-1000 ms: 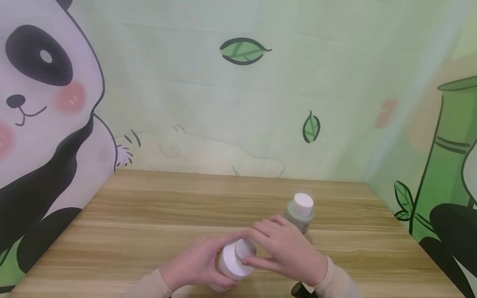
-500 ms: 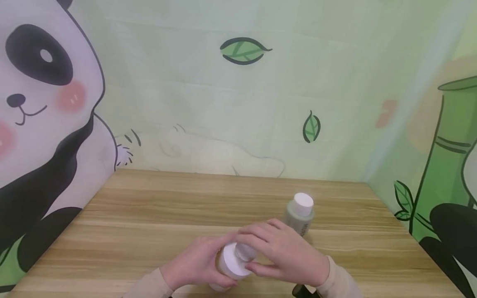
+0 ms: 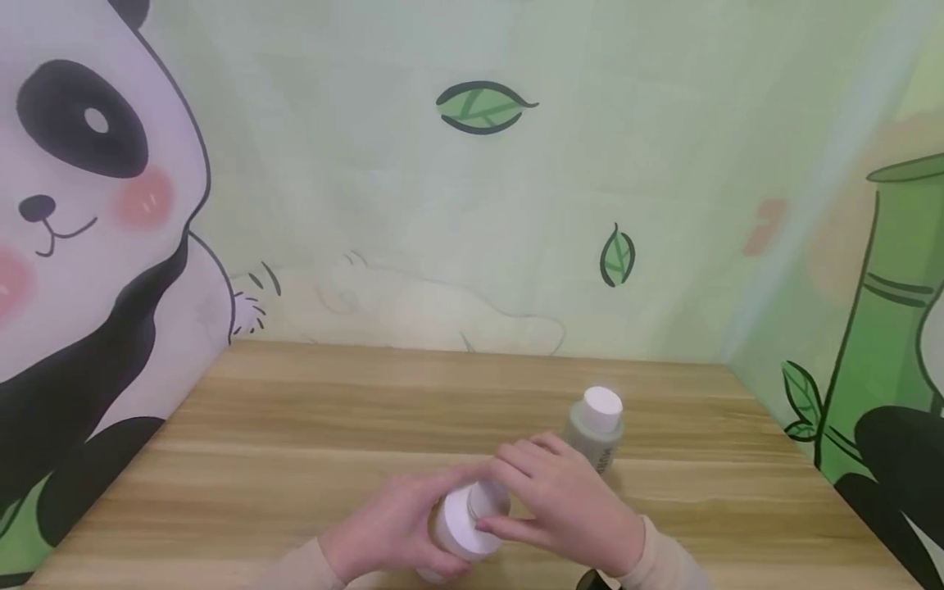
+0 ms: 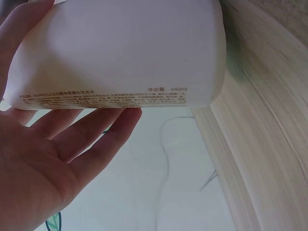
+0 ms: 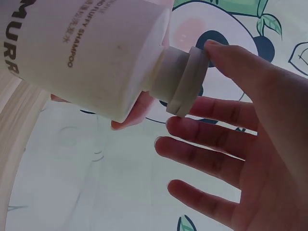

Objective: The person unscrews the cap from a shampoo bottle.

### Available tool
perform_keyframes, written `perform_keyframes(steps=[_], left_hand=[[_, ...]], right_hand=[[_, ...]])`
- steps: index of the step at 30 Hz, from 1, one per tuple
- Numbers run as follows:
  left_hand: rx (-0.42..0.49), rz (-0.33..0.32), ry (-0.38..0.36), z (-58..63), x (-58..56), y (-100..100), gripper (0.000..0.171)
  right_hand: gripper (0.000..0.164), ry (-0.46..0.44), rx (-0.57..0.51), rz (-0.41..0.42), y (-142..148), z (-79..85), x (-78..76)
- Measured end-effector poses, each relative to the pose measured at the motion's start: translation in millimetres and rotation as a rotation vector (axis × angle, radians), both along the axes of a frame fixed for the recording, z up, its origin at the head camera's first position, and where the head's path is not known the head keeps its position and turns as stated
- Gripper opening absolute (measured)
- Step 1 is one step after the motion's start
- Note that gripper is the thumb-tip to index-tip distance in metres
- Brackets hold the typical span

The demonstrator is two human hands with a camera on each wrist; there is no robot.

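Note:
A white shampoo bottle (image 3: 456, 528) leans over the table near its front edge. My left hand (image 3: 391, 520) grips it around the body, with the thumb on the near side; the left wrist view has the fingers along the bottle's printed side. At the bottle's neck sits a white cap (image 5: 185, 79), pinched by my right hand (image 3: 564, 500) between thumb and forefingers. In the right wrist view the thumb tip presses on the cap's end and the other fingers are spread nearly straight. Part of the cap is hidden behind the fingers in the head view.
Just beyond my right hand a grey-green bottle (image 3: 587, 442) with a white cap stands upright on the wooden table (image 3: 324, 401). A black object (image 3: 592, 582) shows by my right wrist at the bottom edge. A panda-printed backdrop rises behind the table.
My right fingers slid leftward over the cap, then swung back to the right, still at the cap. My left hand keeps its grip on the shampoo bottle; the head view has tilted slightly.

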State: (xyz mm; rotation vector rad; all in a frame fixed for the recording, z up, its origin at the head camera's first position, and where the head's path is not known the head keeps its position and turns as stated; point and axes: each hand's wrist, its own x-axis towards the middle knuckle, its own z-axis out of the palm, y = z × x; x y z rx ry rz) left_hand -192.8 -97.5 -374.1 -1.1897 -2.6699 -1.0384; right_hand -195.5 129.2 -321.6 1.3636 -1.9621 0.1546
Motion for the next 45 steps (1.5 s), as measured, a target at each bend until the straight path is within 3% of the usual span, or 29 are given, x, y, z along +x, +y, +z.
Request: perform_keyframes(steps=[6,9,18,28,34,38,42,45], left_hand=[[-0.002,0.009,0.041,-3.3,1.4,1.2,0.078],[0.002,0.015,0.050,-3.8,2.1,0.5,0.079],[0.005,0.015,-0.016,-4.1,4.1,1.2,0.086],[0.062,-0.034,-0.118,-1.9,5.7,0.3,0.077],[0.042,-0.025,-0.056,-1.4,3.1,-1.4,0.074],[0.043,-0.027,-0.030,-2.1,2.2,-2.7,0.075],[0.037,-0.019,-0.028,-1.0,2.0,-2.6,0.074],[0.045,-0.022,-0.079,0.1,2.2,-1.5,0.072]], right_hand=[[0.046,-0.077,0.061,0.068,4.7,3.1,5.2],[0.046,-0.097,0.072,0.052,4.7,4.2,6.1],[0.036,-0.067,-0.004,-0.031,5.1,4.2,3.3],[0.032,-0.102,0.037,-0.010,2.3,-0.1,3.6],[0.032,-0.074,0.022,0.034,1.4,0.3,2.2],[0.047,-0.035,0.045,0.080,2.3,1.5,2.1],[0.048,-0.038,0.045,0.051,2.6,2.7,2.5],[0.045,-0.056,0.036,0.017,2.4,3.2,3.0]])
